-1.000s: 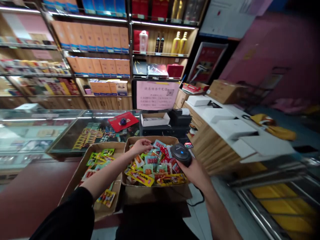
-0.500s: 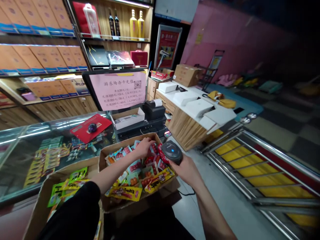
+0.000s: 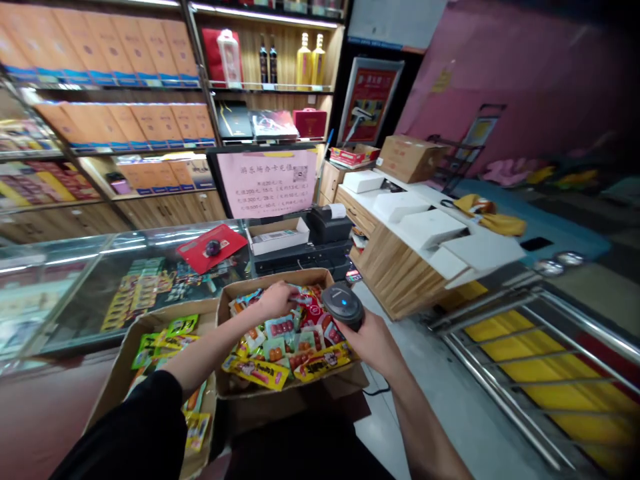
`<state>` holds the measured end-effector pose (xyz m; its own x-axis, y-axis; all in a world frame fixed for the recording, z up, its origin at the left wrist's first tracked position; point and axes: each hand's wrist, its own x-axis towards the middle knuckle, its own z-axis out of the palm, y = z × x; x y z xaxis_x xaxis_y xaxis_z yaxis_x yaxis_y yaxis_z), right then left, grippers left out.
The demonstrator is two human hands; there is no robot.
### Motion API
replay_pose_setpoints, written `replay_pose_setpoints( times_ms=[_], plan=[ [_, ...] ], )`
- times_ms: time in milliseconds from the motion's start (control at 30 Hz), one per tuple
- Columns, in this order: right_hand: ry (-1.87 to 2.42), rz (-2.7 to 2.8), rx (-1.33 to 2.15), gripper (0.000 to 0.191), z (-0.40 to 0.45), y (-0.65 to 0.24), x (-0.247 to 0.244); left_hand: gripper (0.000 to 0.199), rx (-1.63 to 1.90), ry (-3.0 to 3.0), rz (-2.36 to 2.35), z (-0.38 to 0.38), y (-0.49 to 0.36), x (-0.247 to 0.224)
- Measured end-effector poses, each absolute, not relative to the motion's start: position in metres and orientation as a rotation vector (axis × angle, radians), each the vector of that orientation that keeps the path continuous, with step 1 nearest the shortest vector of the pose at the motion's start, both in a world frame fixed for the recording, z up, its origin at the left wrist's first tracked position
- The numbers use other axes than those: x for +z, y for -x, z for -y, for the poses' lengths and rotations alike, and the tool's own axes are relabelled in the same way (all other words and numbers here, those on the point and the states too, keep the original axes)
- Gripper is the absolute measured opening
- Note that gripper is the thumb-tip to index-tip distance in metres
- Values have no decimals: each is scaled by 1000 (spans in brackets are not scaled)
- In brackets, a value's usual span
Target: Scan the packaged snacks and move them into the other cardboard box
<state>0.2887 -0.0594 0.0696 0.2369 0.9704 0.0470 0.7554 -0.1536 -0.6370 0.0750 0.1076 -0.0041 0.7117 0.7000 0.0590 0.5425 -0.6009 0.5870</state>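
Right hand (image 3: 373, 341) grips a barcode scanner (image 3: 343, 307) at a carton of snack packets (image 3: 280, 328)

The right hand is wrapped around the scanner's handle, the dark head with its blue light tilted over the right edge of the cardboard carton (image 3: 287, 275). The left hand (image 3: 277, 300) reaches into the same carton, fingers curled, fingertips at the packets near the back; whether it has hold of one cannot be told. Two long yellow packets (image 3: 257, 372) lie along the carton's front. Just to the left stands a second carton (image 3: 206, 321), also holding packets. Behind them, a monitor (image 3: 270, 181) shows a pink notice, with a white open box (image 3: 280, 239) and a receipt printer (image 3: 330, 225) before it. Left of these, a red envelope (image 3: 213, 248) lies on the glass counter (image 3: 150, 248).
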Motion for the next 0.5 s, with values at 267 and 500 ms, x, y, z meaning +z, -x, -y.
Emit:
replay_pose_setpoints(
  times_ms=[267, 500],
  plan=[
    [1726, 1877, 547, 31, 43, -258, 76, 42, 912, -1097, -1134, -70, -4, 23],
    [1504, 2087, 593, 32, 47, -229, 82, 43, 1144, -817, -1186, -21, 36, 36]
  ],
)
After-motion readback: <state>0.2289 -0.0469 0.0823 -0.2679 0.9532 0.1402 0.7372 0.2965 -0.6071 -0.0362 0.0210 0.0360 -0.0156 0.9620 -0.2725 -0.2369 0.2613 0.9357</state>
